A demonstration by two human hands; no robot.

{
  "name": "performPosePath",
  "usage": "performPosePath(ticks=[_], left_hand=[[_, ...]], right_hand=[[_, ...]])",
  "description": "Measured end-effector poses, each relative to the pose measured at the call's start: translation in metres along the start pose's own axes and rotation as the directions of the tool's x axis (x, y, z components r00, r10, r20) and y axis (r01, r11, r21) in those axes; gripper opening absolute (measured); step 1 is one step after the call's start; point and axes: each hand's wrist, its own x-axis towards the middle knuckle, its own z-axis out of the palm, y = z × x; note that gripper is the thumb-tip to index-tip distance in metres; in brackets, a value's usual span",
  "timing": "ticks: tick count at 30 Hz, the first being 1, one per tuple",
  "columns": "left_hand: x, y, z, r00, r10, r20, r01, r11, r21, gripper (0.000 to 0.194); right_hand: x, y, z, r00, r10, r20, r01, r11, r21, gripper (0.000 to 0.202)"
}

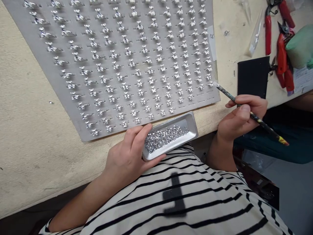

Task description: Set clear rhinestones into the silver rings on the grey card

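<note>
My left hand (133,148) grips the left end of a small white tray (192,125) that holds many tiny shiny stones (162,137). Between the thumb and fingers of my right hand (242,116) is a thin dark stick (260,122), slanted, with a pale tip near the right edge of a grey board (66,107). Rows of silvery rings (119,76) stand in slots across the board. A few slots at its lower right corner hold no ring. The tray lies just below the board's near edge.
On the right of the table (31,143) are a black square pad (253,76), red-handled pliers (282,54), a green rounded object (300,47) and small plastic bags (255,36). One loose shiny piece (51,102) lies left of the board.
</note>
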Motion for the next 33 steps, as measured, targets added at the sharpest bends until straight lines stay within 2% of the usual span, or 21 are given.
performPosePath(ticks=[33], left_hand=[[-0.0014, -0.0001, 0.0001, 1.000, 0.005, -0.005, -0.005, 1.000, 0.005, 0.081]], right_hand=[[-0.0006, 0.0025, 0.0000, 0.999, -0.024, -0.037, 0.025, 0.999, 0.046, 0.015]])
